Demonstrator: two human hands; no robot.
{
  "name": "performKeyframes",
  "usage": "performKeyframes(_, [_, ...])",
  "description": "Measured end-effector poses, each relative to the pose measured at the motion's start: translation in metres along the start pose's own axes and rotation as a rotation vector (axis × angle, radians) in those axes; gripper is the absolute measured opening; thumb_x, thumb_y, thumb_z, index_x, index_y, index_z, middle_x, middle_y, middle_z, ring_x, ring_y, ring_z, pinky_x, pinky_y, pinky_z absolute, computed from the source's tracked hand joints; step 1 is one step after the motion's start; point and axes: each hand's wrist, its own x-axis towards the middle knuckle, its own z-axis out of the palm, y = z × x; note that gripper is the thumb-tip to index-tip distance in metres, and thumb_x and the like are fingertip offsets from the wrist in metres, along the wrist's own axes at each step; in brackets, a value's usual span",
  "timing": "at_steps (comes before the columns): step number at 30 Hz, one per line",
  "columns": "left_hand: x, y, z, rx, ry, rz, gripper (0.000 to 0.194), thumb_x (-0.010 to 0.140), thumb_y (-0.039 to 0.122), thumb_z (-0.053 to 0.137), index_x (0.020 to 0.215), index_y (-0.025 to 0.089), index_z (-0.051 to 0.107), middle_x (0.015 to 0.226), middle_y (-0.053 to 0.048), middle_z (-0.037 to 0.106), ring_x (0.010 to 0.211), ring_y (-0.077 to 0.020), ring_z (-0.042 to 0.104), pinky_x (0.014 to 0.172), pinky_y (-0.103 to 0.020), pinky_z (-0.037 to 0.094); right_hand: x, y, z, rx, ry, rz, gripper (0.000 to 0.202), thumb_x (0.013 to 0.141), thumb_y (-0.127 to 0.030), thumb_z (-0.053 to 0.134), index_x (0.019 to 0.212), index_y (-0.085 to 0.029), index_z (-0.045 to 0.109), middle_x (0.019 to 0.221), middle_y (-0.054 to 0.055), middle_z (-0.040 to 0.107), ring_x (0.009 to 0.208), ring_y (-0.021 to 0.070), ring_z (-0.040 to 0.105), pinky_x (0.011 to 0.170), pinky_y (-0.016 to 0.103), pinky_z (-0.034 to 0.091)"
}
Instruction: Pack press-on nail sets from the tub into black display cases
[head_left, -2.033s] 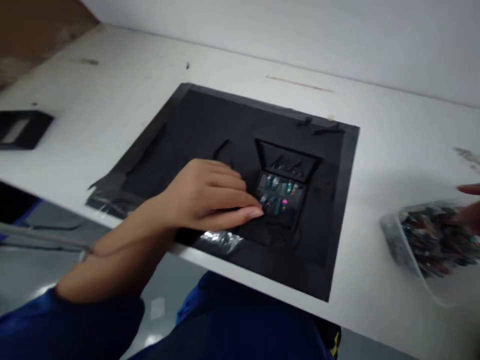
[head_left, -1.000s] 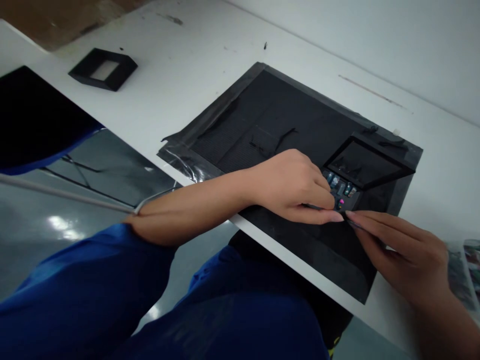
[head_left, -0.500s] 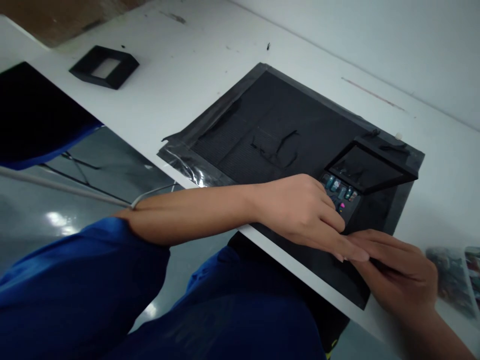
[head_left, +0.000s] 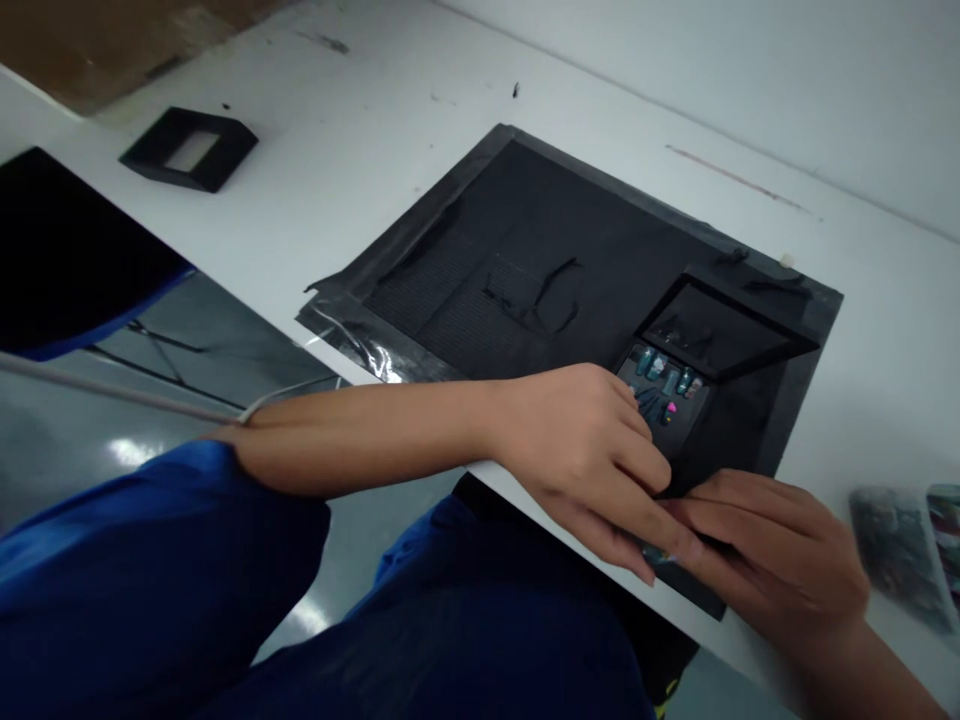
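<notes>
An open black box (head_left: 694, 405) holds several glossy teal press-on nails (head_left: 656, 366) in a row, with a bright pink spot (head_left: 671, 407) below them. Its framed lid (head_left: 731, 330) is tilted up. My left hand (head_left: 592, 450) reaches across the box's near side, fingers bent and closed, covering part of it. My right hand (head_left: 780, 550) meets it from the right, fingers pressed together, and the two hands' fingertips touch. A small shiny teal piece (head_left: 658, 554) peeks out between my left thumb and index finger; its kind is mostly hidden.
A black mat (head_left: 465, 260), taped at its edges, lies under the box, with thin black scraps (head_left: 559, 270) on it. Farther left on the white table (head_left: 360, 130) stands a black frame (head_left: 191, 150). Clear containers (head_left: 900, 550) with small items stand at the right edge.
My left hand's thumb has spread down from its index finger, and the small teal piece now shows between them. My right fingers have shifted slightly left. The whole view has moved a little.
</notes>
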Motion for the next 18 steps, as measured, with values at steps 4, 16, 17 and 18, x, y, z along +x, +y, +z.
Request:
performKeyframes(4, [0.0029, 0.004, 0.0004, -0.129, -0.178, -0.113, 0.024, 0.094, 0.047, 0.062, 0.105, 0.033, 0.078, 0.067, 0.006, 0.069, 0.056, -0.0039, 0.06, 0.052, -0.027, 0.038, -0.004, 0.0, 0.0003, -0.072, -0.034, -0.022, 0.007, 0.098, -0.025, 0.059, 0.092, -0.022, 0.061, 0.07, -0.002, 0.07, 0.055, 0.0106, 0.062, 0.053, 0.026, 0.051])
performKeyframes(16, [-0.0009, 0.0039, -0.0029, -0.373, -0.248, -0.264, 0.026, 0.095, 0.043, 0.063, 0.114, 0.031, 0.076, 0.08, 0.004, 0.077, 0.071, -0.0052, 0.069, 0.059, -0.028, 0.042, -0.0084, 0.0054, -0.0017, -0.076, -0.07, -0.048, 0.007, 0.098, -0.027, 0.06, 0.096, -0.021, 0.061, 0.072, -0.001, 0.071, 0.057, 0.0101, 0.061, 0.054, 0.026, 0.049])
performKeyframes(17, [-0.0012, 0.0041, -0.0029, -0.37, -0.249, -0.273, 0.027, 0.097, 0.044, 0.06, 0.116, 0.032, 0.075, 0.083, 0.004, 0.078, 0.073, -0.0052, 0.07, 0.06, -0.027, 0.042, -0.0072, 0.0051, -0.002, -0.068, -0.056, -0.038, 0.006, 0.099, -0.026, 0.059, 0.095, -0.021, 0.06, 0.071, -0.001, 0.07, 0.055, 0.0097, 0.06, 0.053, 0.025, 0.048])
performKeyframes(18, [-0.0014, 0.0043, -0.0028, -0.364, -0.25, -0.284, 0.027, 0.098, 0.044, 0.058, 0.117, 0.033, 0.075, 0.085, 0.004, 0.079, 0.074, -0.0052, 0.07, 0.061, -0.027, 0.042, -0.0059, 0.0045, -0.0023, -0.064, -0.039, -0.026, 0.005, 0.098, -0.024, 0.059, 0.094, -0.022, 0.06, 0.069, -0.002, 0.069, 0.054, 0.0095, 0.059, 0.052, 0.024, 0.048])
